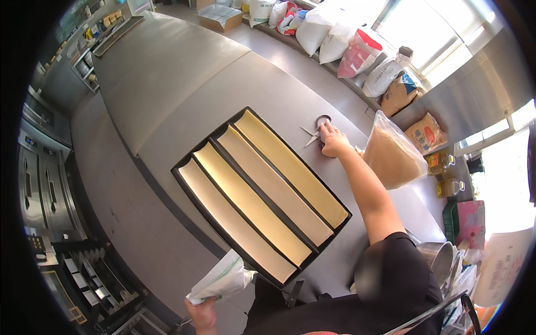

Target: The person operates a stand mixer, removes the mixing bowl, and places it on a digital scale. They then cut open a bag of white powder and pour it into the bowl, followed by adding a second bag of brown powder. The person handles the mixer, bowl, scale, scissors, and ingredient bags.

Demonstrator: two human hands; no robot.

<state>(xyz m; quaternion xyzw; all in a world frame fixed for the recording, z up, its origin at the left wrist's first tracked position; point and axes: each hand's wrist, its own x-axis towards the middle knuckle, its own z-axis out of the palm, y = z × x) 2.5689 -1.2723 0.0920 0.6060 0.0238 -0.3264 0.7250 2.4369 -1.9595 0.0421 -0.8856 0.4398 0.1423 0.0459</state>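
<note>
My right hand (pixel 333 140) rests on a pair of scissors (pixel 313 135) lying with blades spread on the steel worktable (pixel 272 90); whether the fingers grip the handles is hard to tell. Low in the view, my left hand (pixel 203 312) holds a white plastic bag (pixel 222 278) with green print, past the table's near edge. Between the hands sits a black tray (pixel 178 167) with several long trough-shaped sections, lined or filled with smooth pale yellow (pixel 289 167) and beige (pixel 236 222) material.
A clear bag of tan powder or crumbs (pixel 391 157) stands right of my right forearm. Filled sacks (pixel 335 39) line a ledge beneath the windows. Oil jugs (pixel 449 188) and a metal pot (pixel 437 259) are at the right. Ovens (pixel 48 180) stand at the far left.
</note>
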